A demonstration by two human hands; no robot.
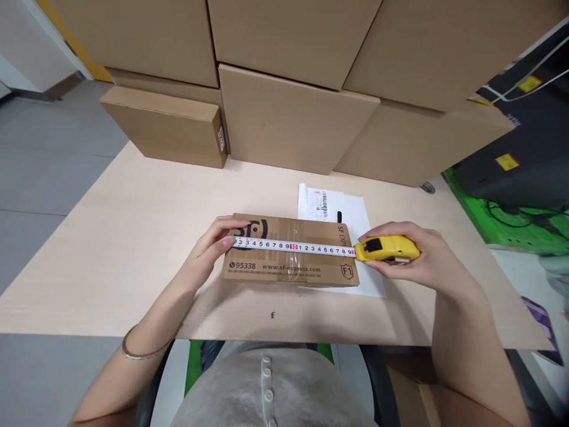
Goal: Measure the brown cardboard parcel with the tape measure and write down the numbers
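Note:
A small brown cardboard box (275, 261) with printed lettering and clear packing tape lies flat on the table, partly over white paper sheets (351, 207). Across its top runs the white blade of a yellow tape measure (387, 248), pulled out from the left edge to the right. My left hand (212, 243) is closed at the box's left end, the thumb pressing the blade's end down. At the right end, my right hand (411, 252) is wrapped round the tape measure's case. A black pen or marker (339, 217), partly hidden, lies on the paper behind the box.
Large cardboard boxes (293, 118) stand along the back of the table (133, 249), with a smaller closed carton (169, 127) at the back left. Black equipment (524, 142) with cables sits on a green surface at the right. A phone-like object (540, 317) lies at the far right.

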